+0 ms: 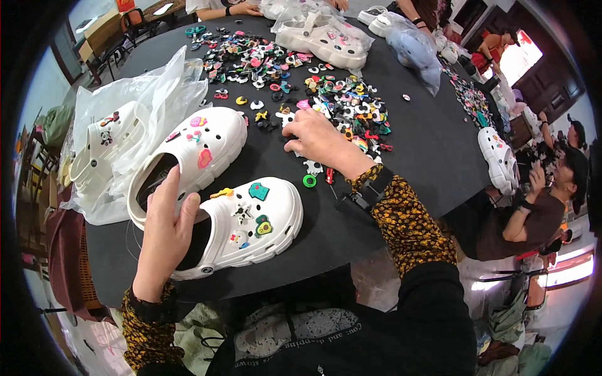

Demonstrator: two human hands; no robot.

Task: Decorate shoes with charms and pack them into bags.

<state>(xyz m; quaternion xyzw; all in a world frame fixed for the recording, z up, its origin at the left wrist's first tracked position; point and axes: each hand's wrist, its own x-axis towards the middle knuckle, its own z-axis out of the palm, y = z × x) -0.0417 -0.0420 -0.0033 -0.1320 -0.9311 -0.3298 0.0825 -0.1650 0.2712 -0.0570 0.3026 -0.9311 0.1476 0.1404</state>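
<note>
Two white clogs lie side by side in front of me. The upper clog (216,141) has pink charms on its toe; the lower clog (276,207) carries an avocado charm (263,225), a green shirt-shaped charm (258,190) and several others. My left hand (166,219) rests at their heel ends, fingers stretched over the upper clog's opening and thumb apart. My right hand (316,139) hovers at the near left edge of a pile of colourful shoe charms (354,106), its fingers curved and slightly apart with nothing visible between them. A white charm (285,118) lies beside its fingertips.
At left, another white clog (103,147) sits in a clear plastic bag (160,88). More charms (251,56) spread across the black table (433,150). Bagged clogs (323,41) stand at the far side, and a decorated clog (497,160) at the right edge. Other people sit around the table.
</note>
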